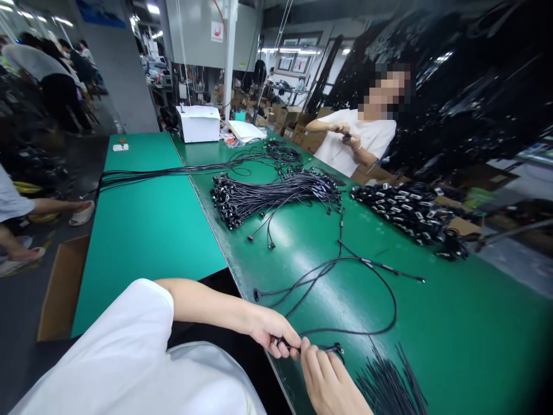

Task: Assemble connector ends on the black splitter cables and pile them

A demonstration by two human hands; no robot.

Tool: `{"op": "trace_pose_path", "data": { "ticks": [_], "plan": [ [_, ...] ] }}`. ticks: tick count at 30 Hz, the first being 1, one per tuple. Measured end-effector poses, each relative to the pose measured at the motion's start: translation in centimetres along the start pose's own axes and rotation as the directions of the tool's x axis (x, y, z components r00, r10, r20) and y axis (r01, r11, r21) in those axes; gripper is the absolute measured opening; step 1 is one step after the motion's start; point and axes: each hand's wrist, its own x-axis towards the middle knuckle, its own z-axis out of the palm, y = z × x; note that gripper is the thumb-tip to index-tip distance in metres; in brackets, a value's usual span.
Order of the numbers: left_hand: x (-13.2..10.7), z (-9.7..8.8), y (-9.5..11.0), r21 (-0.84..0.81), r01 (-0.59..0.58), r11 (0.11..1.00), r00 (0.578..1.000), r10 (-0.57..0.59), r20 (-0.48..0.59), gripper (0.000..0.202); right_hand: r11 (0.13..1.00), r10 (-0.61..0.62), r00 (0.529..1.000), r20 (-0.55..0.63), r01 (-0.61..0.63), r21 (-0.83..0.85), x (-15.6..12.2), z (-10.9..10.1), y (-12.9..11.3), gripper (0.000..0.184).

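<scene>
Low in the view, my left hand (276, 333) is closed round a black cable, with a small dark end showing between its fingers. My right hand (326, 372) pinches the same cable right beside it, fingertips almost touching the left thumb. Past the right fingers a black connector (339, 349) sticks out over the green table. A black cable (391, 300) with plugs and pale labels runs in a loop beyond both hands. Close to the right hand lies a bunch of thin, straight black strips (384, 383) resembling cable ties.
A thick bundle of black cables (276, 193) lies mid-table, with longer cables (151, 173) stretching left. Coiled cables (410, 210) are heaped at the right edge. A white box (199, 124) stands at the back. Across the table sits a co-worker (356, 135), holding something small and dark.
</scene>
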Motion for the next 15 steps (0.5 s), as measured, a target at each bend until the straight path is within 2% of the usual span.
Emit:
{"op": "trace_pose_path", "data": {
  "ticks": [3, 6, 9, 11, 15],
  "plan": [
    [0.5, -0.2, -0.2, 0.006, 0.01, 1.0, 1.0, -0.01, -0.001, 0.017, 1.0, -0.004, 0.998, 0.07, 0.005, -0.016, 0.4, -0.2, -0.2, 0.042],
    [0.9, -0.5, -0.6, 0.035, 0.005, 0.999, 1.0, -0.005, -0.011, 0.015, 1.0, 0.001, 0.99, 0.141, -0.005, 0.028, 0.7, -0.2, -0.5, 0.034],
    [0.9, -0.3, -0.8, 0.081, -0.016, 0.997, 0.999, 0.019, -0.039, 0.014, 0.996, 0.006, 0.992, 0.126, -0.017, 0.086, 1.0, -0.2, -0.7, 0.029],
    [0.7, 0.1, -0.8, 0.115, -0.041, 0.992, 0.996, 0.05, -0.07, 0.015, 0.998, 0.029, 0.995, 0.098, -0.035, 0.059, 1.1, 0.0, -0.8, 0.028],
    [0.6, 1.5, -0.3, 0.173, -0.162, 0.972, 0.964, 0.193, -0.183, 0.019, 0.983, 0.181, 0.98, 0.078, -0.18, -0.023, 1.0, 1.0, -0.7, 0.023]
  ]
}}
